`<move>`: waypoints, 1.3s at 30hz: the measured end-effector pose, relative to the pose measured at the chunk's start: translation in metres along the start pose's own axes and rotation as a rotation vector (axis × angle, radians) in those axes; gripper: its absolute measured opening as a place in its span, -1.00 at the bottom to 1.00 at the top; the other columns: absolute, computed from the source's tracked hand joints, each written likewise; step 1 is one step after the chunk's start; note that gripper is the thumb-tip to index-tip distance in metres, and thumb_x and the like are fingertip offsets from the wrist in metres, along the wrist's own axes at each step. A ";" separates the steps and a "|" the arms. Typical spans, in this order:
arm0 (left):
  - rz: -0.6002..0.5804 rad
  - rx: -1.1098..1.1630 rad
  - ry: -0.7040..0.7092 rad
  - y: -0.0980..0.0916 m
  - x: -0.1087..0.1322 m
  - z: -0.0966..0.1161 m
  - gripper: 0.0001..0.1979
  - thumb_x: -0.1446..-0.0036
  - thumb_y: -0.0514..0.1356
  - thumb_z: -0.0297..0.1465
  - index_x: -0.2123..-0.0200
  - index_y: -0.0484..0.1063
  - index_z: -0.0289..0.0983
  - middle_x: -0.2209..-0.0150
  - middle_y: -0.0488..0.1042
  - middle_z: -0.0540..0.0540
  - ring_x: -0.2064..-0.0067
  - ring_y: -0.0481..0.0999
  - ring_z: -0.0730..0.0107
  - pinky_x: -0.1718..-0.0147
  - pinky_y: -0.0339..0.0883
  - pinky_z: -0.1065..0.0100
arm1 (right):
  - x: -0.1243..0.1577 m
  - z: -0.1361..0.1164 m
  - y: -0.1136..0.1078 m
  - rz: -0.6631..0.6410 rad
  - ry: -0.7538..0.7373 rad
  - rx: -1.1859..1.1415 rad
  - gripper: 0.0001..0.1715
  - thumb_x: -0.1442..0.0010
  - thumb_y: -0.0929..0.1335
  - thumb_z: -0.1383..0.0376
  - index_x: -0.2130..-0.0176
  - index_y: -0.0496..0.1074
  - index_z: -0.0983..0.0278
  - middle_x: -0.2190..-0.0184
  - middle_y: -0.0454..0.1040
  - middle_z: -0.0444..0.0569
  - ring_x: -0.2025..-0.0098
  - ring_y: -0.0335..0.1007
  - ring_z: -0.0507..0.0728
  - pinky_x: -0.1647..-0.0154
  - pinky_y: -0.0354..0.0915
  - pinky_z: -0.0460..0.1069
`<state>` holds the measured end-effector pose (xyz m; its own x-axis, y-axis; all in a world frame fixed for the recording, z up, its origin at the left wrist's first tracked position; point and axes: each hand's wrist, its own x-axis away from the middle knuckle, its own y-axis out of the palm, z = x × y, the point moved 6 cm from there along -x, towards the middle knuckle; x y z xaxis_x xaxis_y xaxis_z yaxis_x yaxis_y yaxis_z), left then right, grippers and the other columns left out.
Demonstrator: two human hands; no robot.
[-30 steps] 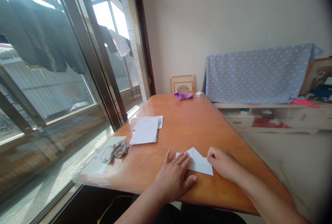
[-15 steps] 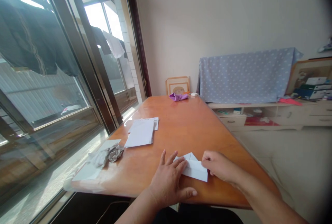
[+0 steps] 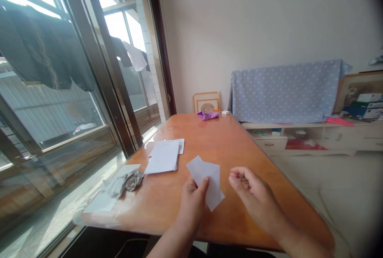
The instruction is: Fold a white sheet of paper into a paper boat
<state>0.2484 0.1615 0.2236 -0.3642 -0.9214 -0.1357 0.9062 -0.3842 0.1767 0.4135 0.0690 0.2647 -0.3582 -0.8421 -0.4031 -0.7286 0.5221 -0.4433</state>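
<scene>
My left hand [image 3: 192, 202] pinches a folded white paper [image 3: 208, 180] by its lower left part and holds it up above the near end of the orange wooden table [image 3: 221, 146]. To the right of the paper, a short gap away, my right hand [image 3: 249, 194] hovers palm up with its fingers loosely curled and nothing in it. The paper hangs tilted, one corner pointing down.
A stack of white sheets [image 3: 164, 156] lies left of centre on the table. A crumpled grey cloth [image 3: 127, 181] sits on another sheet near the left corner. A purple cloth [image 3: 207, 115] and a small framed picture [image 3: 206, 102] are at the far end. A low cabinet [image 3: 314, 138] stands right.
The folded paper lay flat on the table under both hands; now my left hand has lifted it off the table, and my right hand has let go and turned palm up.
</scene>
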 end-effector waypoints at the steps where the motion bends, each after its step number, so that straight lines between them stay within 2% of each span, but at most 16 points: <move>1: 0.033 0.136 -0.067 0.000 -0.002 -0.006 -0.62 -0.16 0.30 -0.16 0.08 0.49 -0.30 0.21 0.60 -0.17 0.24 0.57 0.19 0.28 0.41 0.31 | 0.006 -0.004 0.004 0.031 -0.085 0.120 -0.58 -0.32 0.28 0.02 -0.05 0.38 0.18 -0.03 0.52 0.09 -0.06 0.44 0.24 -0.04 0.37 0.11; 4: 0.136 0.382 -0.223 0.004 -0.002 -0.022 -0.57 -0.04 0.40 -0.28 0.04 0.47 -0.30 0.15 0.60 -0.19 0.25 0.60 0.24 0.26 0.44 0.32 | 0.025 -0.018 0.029 0.016 -0.361 0.457 -0.34 -0.24 0.34 0.18 -0.29 0.23 0.21 -0.26 0.35 0.12 -0.30 0.20 0.34 -0.30 0.13 0.24; 6: 0.173 0.470 -0.272 0.008 0.000 -0.030 -0.59 -0.03 0.39 -0.36 0.04 0.45 -0.31 0.14 0.60 -0.19 0.25 0.60 0.28 0.27 0.44 0.36 | 0.032 -0.019 0.044 0.011 -0.427 0.614 -0.28 -0.21 0.29 0.35 -0.33 0.19 0.21 -0.33 0.27 0.08 -0.37 0.09 0.35 -0.35 0.02 0.29; 8: 0.171 0.518 -0.292 0.014 0.001 -0.034 -0.61 -0.05 0.37 -0.41 0.04 0.43 -0.31 0.15 0.59 -0.18 0.26 0.61 0.31 0.30 0.43 0.40 | 0.032 -0.015 0.053 0.005 -0.428 0.693 -0.29 -0.18 0.26 0.45 -0.30 0.25 0.23 -0.30 0.33 0.06 -0.36 0.12 0.33 -0.35 -0.02 0.31; 11: 0.186 0.547 -0.365 0.017 0.004 -0.039 -0.65 -0.08 0.34 -0.45 0.06 0.38 -0.30 0.18 0.58 -0.16 0.30 0.60 0.34 0.35 0.44 0.41 | 0.023 -0.003 0.057 -0.040 -0.382 0.703 -0.38 -0.19 0.23 0.51 -0.20 0.40 0.22 -0.19 0.47 0.04 -0.23 0.33 0.27 -0.31 0.05 0.26; 15: 0.155 0.507 -0.461 0.005 0.007 -0.039 -0.69 -0.12 0.32 -0.43 0.10 0.32 -0.30 0.18 0.54 -0.20 0.25 0.60 0.32 0.23 0.48 0.33 | 0.010 0.014 0.051 -0.092 -0.403 0.643 -0.41 -0.22 0.21 0.54 -0.14 0.47 0.16 -0.14 0.52 -0.04 -0.15 0.42 0.19 -0.26 0.14 0.19; 17: 0.124 0.393 -0.393 -0.010 0.006 -0.035 -0.63 -0.12 0.33 -0.40 0.04 0.30 -0.28 0.10 0.52 -0.22 0.14 0.59 0.25 0.09 0.46 0.24 | 0.005 0.023 0.045 -0.118 -0.435 0.617 -0.36 -0.19 0.20 0.56 -0.14 0.47 0.16 -0.14 0.52 -0.07 -0.16 0.42 0.18 -0.26 0.17 0.17; 18: 0.120 0.282 -0.316 -0.021 0.005 -0.031 -0.56 -0.13 0.33 -0.37 -0.04 0.28 -0.26 0.01 0.48 -0.24 0.04 0.56 0.20 0.01 0.43 0.18 | 0.003 0.027 0.042 -0.130 -0.448 0.607 -0.33 -0.17 0.20 0.58 -0.15 0.47 0.16 -0.14 0.52 -0.08 -0.16 0.41 0.18 -0.25 0.20 0.16; 21: 0.117 -0.270 0.008 -0.048 0.002 -0.010 -0.32 -0.08 0.35 -0.33 -0.23 0.17 -0.19 -0.26 0.24 -0.28 -0.26 0.29 -0.01 -0.15 0.28 -0.01 | -0.004 0.040 0.036 -0.163 -0.468 0.595 -0.30 -0.14 0.18 0.59 -0.16 0.46 0.18 -0.15 0.51 -0.09 -0.19 0.38 0.19 -0.21 0.27 0.15; 23: -0.051 -0.657 0.283 -0.042 0.004 0.006 -0.26 -0.03 0.36 -0.39 -0.26 0.17 -0.16 -0.30 0.20 -0.23 -0.33 0.14 -0.04 -0.26 0.09 -0.08 | -0.008 0.046 0.034 -0.180 -0.476 0.588 -0.30 -0.15 0.17 0.59 -0.16 0.46 0.18 -0.15 0.50 -0.11 -0.20 0.37 0.19 -0.23 0.28 0.14; 25: -0.181 -0.906 0.446 -0.032 0.007 0.014 -0.29 -0.03 0.30 -0.48 -0.26 0.21 -0.13 -0.26 0.24 -0.17 -0.28 0.19 0.01 -0.26 0.07 -0.07 | -0.010 0.051 0.035 -0.208 -0.488 0.578 -0.29 -0.16 0.17 0.59 -0.17 0.45 0.17 -0.16 0.49 -0.12 -0.22 0.34 0.18 -0.26 0.27 0.14; 27: -0.259 -1.059 0.487 -0.023 0.007 0.017 -0.41 -0.06 0.24 -0.53 -0.18 0.30 -0.14 -0.14 0.35 -0.15 -0.15 0.30 0.08 -0.16 0.19 0.01 | -0.009 0.054 0.038 -0.252 -0.503 0.571 -0.28 -0.16 0.17 0.59 -0.18 0.44 0.17 -0.18 0.47 -0.12 -0.24 0.30 0.18 -0.27 0.25 0.14; 29: -0.347 -1.180 0.472 -0.014 0.005 0.015 -0.60 -0.10 0.19 -0.55 -0.01 0.43 -0.15 0.02 0.43 -0.11 -0.01 0.37 0.14 -0.02 0.27 0.10 | -0.006 0.057 0.041 -0.295 -0.507 0.571 -0.28 -0.15 0.18 0.60 -0.17 0.45 0.16 -0.19 0.46 -0.11 -0.26 0.26 0.19 -0.27 0.24 0.15; 32: -0.464 -1.317 0.466 -0.004 0.004 0.008 -0.82 -0.19 0.14 -0.51 0.20 0.49 -0.17 0.21 0.45 -0.09 0.13 0.39 0.19 0.12 0.26 0.17 | -0.001 0.055 0.040 -0.335 -0.492 0.586 -0.32 -0.13 0.22 0.58 -0.13 0.49 0.15 -0.17 0.47 -0.05 -0.23 0.25 0.24 -0.23 0.24 0.18; 35: -0.501 -1.375 0.473 -0.002 0.003 0.005 -0.84 -0.26 0.11 -0.47 0.23 0.49 -0.18 0.24 0.43 -0.09 0.17 0.40 0.22 0.16 0.23 0.20 | 0.001 0.042 0.033 -0.336 -0.460 0.596 -0.43 -0.16 0.26 0.54 -0.07 0.51 0.15 -0.09 0.49 0.01 -0.14 0.29 0.27 -0.17 0.23 0.19; 39: -0.506 -1.385 0.455 -0.001 0.002 0.006 -0.85 -0.24 0.13 -0.47 0.24 0.49 -0.18 0.24 0.43 -0.08 0.18 0.40 0.24 0.17 0.20 0.23 | 0.002 0.028 0.029 -0.402 -0.385 0.591 -0.59 -0.19 0.31 0.46 0.03 0.52 0.11 0.10 0.52 -0.02 0.05 0.35 0.22 -0.02 0.25 0.13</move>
<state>0.2453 0.1595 0.2286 -0.8236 -0.5218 -0.2223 0.2895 -0.0497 -0.9559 0.4078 0.0859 0.2289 0.1698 -0.9311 -0.3227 -0.2912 0.2654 -0.9191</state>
